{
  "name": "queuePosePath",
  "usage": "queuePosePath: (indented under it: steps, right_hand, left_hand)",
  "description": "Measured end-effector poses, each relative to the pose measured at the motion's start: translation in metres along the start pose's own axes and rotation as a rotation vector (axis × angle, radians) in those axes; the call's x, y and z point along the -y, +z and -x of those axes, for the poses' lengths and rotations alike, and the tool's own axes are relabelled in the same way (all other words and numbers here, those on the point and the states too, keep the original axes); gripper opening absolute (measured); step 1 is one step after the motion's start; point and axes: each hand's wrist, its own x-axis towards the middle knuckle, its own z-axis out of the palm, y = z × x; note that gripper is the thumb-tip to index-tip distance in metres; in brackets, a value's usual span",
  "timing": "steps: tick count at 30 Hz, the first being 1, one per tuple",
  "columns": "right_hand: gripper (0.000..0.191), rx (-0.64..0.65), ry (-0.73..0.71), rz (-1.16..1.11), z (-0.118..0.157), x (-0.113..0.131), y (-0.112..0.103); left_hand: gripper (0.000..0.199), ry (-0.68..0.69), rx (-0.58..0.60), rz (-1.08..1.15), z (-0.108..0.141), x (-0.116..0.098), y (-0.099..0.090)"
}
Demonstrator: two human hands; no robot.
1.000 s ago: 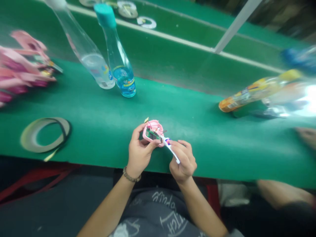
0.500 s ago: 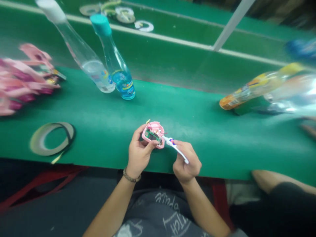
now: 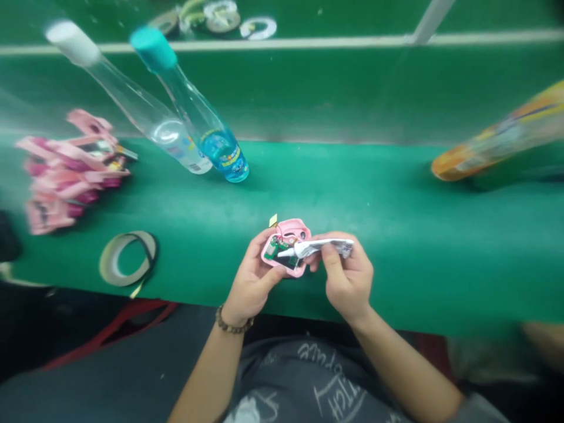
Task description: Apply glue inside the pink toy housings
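Above the front edge of the green workbench mat [image 3: 352,194], the left hand [image 3: 251,282] cupped a pink plastic casing [image 3: 296,226], fingers curled closely around it. The right hand [image 3: 348,276] pinched a white plastic strip [image 3: 326,247], its tip lying over the exposed circuit board [image 3: 278,247]. The casing looked light and stiff, safest held by its rim; the board looked fragile.

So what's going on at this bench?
A person's left hand cradles a pink plastic casing holding a small green circuit board. The right hand holds a white plastic stick-shaped piece, its tip over the board. More pink plastic parts lie on the green bench mat.
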Motion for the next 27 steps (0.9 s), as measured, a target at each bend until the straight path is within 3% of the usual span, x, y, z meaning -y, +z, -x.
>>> queuePosePath:
  steps: [8,27]
  right_hand:
    - [0.018,0.037,-0.054,0.146,0.007,-0.010,-0.004]
    - [0.015,0.017,-0.064,0.193,0.006,-0.011,-0.001]
  left_hand:
    - [0.061,-0.044,-0.023,-0.005,-0.002,-0.002,0.000]
    - [0.063,0.000,-0.042,-0.014,-0.005,-0.004,0.007]
